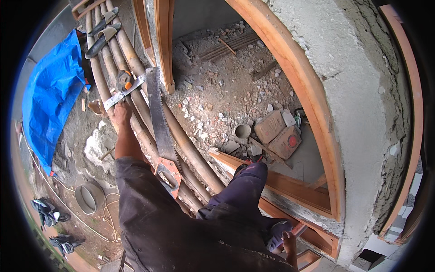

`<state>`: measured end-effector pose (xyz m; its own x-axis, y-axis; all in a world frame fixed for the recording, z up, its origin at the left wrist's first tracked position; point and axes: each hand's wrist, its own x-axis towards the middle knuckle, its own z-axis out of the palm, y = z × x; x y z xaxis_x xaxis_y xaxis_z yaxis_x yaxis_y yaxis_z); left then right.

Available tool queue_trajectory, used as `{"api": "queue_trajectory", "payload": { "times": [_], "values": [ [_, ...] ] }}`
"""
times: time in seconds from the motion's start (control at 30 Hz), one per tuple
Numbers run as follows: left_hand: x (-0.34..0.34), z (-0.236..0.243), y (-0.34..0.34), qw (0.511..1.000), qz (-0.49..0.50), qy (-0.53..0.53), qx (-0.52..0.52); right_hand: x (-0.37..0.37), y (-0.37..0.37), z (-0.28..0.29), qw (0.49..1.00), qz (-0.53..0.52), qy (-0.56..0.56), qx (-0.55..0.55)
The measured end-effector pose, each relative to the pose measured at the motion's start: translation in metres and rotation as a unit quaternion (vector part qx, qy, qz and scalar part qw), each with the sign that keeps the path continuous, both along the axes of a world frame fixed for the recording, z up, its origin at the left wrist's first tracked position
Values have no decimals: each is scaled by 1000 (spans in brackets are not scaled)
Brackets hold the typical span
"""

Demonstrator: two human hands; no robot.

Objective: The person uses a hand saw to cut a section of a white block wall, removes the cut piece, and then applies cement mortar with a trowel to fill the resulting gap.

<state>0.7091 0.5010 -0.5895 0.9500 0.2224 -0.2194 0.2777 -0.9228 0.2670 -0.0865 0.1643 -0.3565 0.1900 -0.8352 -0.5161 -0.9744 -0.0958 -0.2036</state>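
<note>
My left hand [121, 111] reaches forward over the bamboo poles. Its fingers are closed on a flat silver metal bar [136, 84], which lies slantwise across the poles. Just beyond it, a black and orange tape measure [123, 78] rests on the bamboo. A handsaw [161, 120] lies along the poles to the right of my left arm, its toothed blade pointing away and its orange handle [168, 177] near my body. Low on the right, my right hand [289, 245] is beside my knee with its fingers curled; what they hold, if anything, is hidden.
Bamboo poles [185, 147] form a raised platform, with a pair of sandals [105, 40] at the far end. An orange wooden frame [312, 86] and rough wall [358, 90] stand right. Rubble, bags [285, 141] and a bucket [243, 131] lie below. Left are a blue tarp [52, 97] and round container [89, 198].
</note>
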Motion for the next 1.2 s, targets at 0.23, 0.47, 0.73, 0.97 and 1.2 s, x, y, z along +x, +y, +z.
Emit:
{"api": "queue_trajectory", "payload": {
  "times": [0.23,0.47,0.73,0.97,1.2],
  "values": [
    [-23,84,14,881,-163,-334,-292,-2,-13,-11,999,-18,-27,24],
    [-193,190,-59,844,-91,-216,-482,-34,-14,-35,994,-64,-93,9],
    [-362,113,-117,910,-355,101,-188,-46,-4,-44,978,-133,-159,-18],
    [-311,-3,-104,896,-422,-83,-110,-60,-2,-72,951,-179,-222,-116],
    [-353,32,-122,910,-383,-11,-158,-73,16,-51,922,-209,-261,-195]
  ]
}}
